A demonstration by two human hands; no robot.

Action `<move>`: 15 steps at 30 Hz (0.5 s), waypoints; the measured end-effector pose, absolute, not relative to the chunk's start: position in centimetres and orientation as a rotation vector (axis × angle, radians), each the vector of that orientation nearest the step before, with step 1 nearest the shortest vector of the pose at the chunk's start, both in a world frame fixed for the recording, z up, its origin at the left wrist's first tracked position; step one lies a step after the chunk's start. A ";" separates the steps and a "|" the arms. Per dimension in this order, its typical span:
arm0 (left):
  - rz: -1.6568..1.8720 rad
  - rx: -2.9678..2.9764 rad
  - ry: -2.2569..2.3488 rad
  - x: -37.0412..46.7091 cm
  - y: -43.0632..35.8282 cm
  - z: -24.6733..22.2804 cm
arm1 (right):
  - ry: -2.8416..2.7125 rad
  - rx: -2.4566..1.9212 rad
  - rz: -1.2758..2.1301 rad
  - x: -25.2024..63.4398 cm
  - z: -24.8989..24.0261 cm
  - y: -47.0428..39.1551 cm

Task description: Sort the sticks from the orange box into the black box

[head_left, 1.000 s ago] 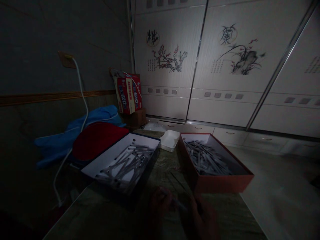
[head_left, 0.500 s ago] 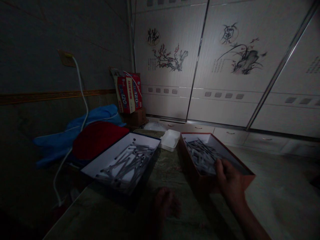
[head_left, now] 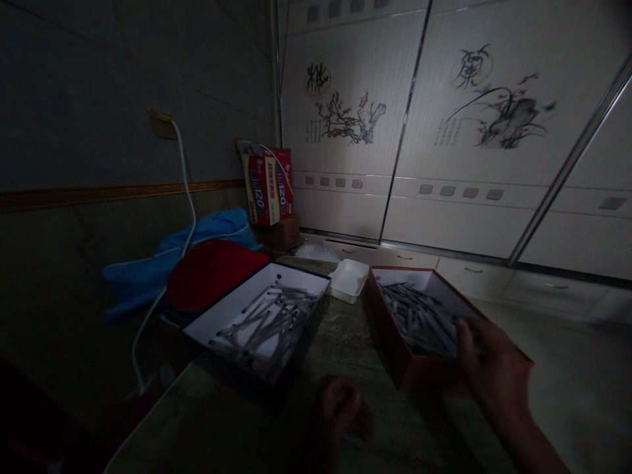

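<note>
Head view: right hand is reached into red box, fingers spread over grey sticks; grasp can't be told. Left hand is curled on table, contents unclear. Dark box is only part filled w/ sticks; plenty left.

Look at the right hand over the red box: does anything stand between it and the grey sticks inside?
Nothing visible does. The right hand hangs over the near end of the open red box, directly above the grey sticks; the box has no lid on it. Whether the fingers already touch the sticks is too dark to tell.
</note>
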State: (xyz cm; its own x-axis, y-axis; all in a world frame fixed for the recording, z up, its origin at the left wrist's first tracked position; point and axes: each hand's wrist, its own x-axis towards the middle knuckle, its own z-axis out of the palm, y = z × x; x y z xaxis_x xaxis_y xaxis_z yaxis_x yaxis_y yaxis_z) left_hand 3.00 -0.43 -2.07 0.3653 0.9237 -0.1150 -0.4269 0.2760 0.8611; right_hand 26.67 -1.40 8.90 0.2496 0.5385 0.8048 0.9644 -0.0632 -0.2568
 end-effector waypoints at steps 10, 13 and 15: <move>1.003 1.680 1.150 -2.6 -1.8 8.8 | -1.593 -1.550 0.331 15.9 -1.9 -4.1; 0.808 2.093 1.324 -6.4 2.9 11.8 | -1.588 -1.549 0.443 15.9 -2.6 -3.7; 0.410 2.378 1.535 -8.6 6.7 11.8 | -1.594 -1.550 0.476 16.0 -2.7 -3.5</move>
State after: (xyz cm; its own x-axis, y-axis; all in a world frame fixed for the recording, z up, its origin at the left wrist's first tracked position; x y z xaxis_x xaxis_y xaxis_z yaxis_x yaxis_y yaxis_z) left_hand -8.57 6.75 11.79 0.3947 0.9149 0.0847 0.8352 -0.3956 0.3820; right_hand 15.96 -3.54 -2.66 0.1187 0.9466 0.2997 0.6270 0.1626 -0.7619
